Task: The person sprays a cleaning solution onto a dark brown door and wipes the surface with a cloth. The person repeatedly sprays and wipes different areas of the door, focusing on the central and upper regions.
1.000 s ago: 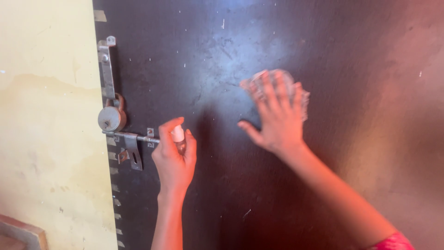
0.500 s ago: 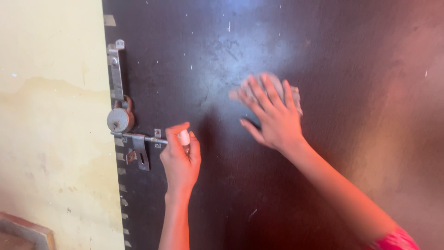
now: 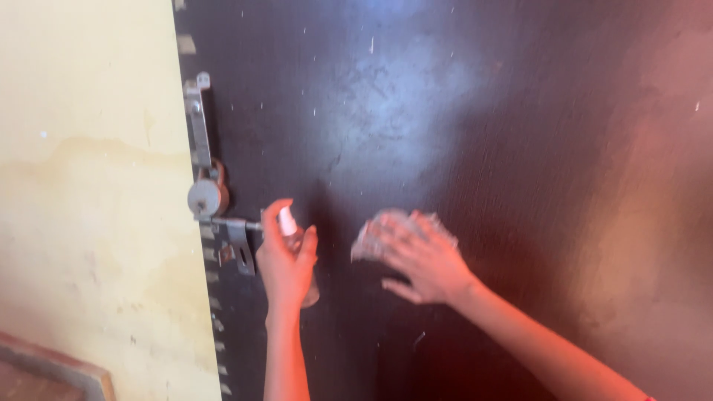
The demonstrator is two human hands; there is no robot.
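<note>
Lowered since before, right hand (image 3: 423, 256) is pressing a cloth (image 3: 371, 238) flat, fingers spread, on the door (image 3: 520, 148); left hand (image 3: 286, 260) is gripping a spray bottle (image 3: 291, 230); I am favouring even strokes.

A dark door (image 3: 520, 148) fills most of the view, with a soft patch of light on it. Left of the door stands a stained yellow wall (image 3: 82, 208). A metal latch (image 3: 199, 126) and padlock (image 3: 207, 197) sit at the door's left edge.

two bare forearms in view, no sleeves over either as far as the frame shows. left hand (image 3: 286, 263) and right hand (image 3: 423, 260) carry no gloves, rings, watch or bands that can be made out; fingers (image 3: 397, 236) slender, nails short and unpainted as far as the blur allows. a sliver of red-pink cloth shows at the bottom right corner by the right arm, too small to tell what garment.
</note>
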